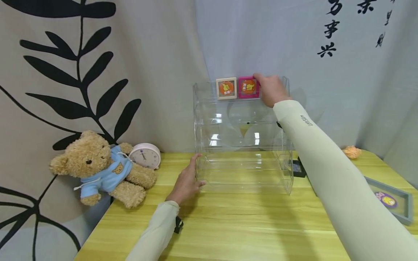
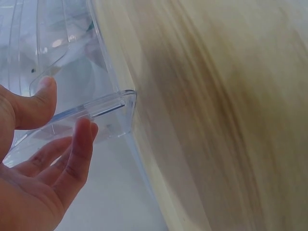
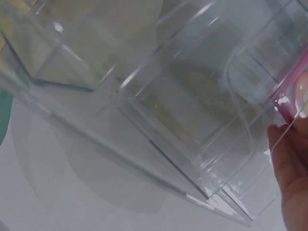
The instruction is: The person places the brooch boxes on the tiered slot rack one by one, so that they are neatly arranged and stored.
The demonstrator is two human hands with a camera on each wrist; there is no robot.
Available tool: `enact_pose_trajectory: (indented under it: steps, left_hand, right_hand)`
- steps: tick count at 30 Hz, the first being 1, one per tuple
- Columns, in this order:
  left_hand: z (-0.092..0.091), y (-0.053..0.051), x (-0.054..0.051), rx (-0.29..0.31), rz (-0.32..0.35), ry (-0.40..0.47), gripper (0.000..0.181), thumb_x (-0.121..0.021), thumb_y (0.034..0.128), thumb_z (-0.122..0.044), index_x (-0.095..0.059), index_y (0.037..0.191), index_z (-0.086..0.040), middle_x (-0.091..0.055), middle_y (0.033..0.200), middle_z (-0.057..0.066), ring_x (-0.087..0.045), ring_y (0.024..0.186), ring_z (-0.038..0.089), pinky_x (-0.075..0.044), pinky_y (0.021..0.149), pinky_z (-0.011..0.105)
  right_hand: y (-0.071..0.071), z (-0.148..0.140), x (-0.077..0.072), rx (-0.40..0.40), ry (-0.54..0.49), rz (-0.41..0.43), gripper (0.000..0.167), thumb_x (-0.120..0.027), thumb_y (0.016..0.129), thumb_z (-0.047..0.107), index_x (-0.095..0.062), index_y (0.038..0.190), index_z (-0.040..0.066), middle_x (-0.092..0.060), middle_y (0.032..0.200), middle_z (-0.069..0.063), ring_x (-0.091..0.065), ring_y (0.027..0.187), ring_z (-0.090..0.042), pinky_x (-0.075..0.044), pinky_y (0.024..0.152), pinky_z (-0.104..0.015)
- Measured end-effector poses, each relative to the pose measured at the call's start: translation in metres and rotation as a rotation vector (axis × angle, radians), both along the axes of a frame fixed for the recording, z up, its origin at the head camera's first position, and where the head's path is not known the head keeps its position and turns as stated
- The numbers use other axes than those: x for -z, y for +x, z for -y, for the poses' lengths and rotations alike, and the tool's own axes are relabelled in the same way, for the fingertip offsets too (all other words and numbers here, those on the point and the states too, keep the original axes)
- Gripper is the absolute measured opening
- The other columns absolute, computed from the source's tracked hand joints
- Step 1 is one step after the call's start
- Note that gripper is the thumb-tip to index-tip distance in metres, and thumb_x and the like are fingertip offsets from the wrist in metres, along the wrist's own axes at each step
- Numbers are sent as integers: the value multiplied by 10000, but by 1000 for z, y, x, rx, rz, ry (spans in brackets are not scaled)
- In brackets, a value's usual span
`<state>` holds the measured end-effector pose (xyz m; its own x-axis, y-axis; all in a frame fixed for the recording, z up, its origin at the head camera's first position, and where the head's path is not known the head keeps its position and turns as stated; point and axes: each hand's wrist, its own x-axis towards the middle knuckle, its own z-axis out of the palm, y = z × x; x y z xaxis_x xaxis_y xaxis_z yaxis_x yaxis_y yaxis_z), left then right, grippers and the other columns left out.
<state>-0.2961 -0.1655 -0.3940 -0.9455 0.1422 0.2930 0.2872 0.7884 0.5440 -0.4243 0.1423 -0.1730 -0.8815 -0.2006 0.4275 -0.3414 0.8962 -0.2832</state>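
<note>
A clear tiered rack (image 1: 243, 146) stands upright on the table. On its top tier are a cream-framed square (image 1: 226, 88) and, to its right, a pink-framed square (image 1: 248, 87). My right hand (image 1: 272, 90) holds the pink frame by its right edge; in the right wrist view the fingers (image 3: 286, 159) meet the pink frame (image 3: 288, 103) behind clear plastic. Low on the rack's left side is my left hand (image 1: 187, 183). The left wrist view shows its thumb and fingers (image 2: 81, 154) on either side of the clear side panel (image 2: 108, 103).
A teddy bear (image 1: 107, 168) in blue leans at the left beside a pink round clock (image 1: 146, 156). Right of the rack lie a small black-framed item (image 1: 298, 168), a grey frame (image 1: 403, 204) and an orange object (image 1: 351, 152). A curtain (image 1: 169, 72) hangs behind.
</note>
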Motion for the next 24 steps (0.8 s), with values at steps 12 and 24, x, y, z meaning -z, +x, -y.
enact_pose_trajectory:
  steps: [12,24]
  left_hand:
    - [-7,-1,-2,40,1,-5,1038,-842,776,-39,-200,1528,-355,-663,1081,179,-575,776,240,-521,661,350]
    - [0,-2,-1,31,22,-2,1028,-842,783,-49,-196,1528,-339,-649,1211,198,-625,976,322,-562,843,511]
  right_hand:
    - [49,-42,17,-93,204,-150,722,-569,989,99,-188,1601,66,-484,1450,-288,-418,1382,-439,-422,1139,-575]
    - [102,-123,66,-69,345,-103,444,-643,944,88,-537,1345,-70,-610,1243,-300,-521,1171,-448,-485,993,-584]
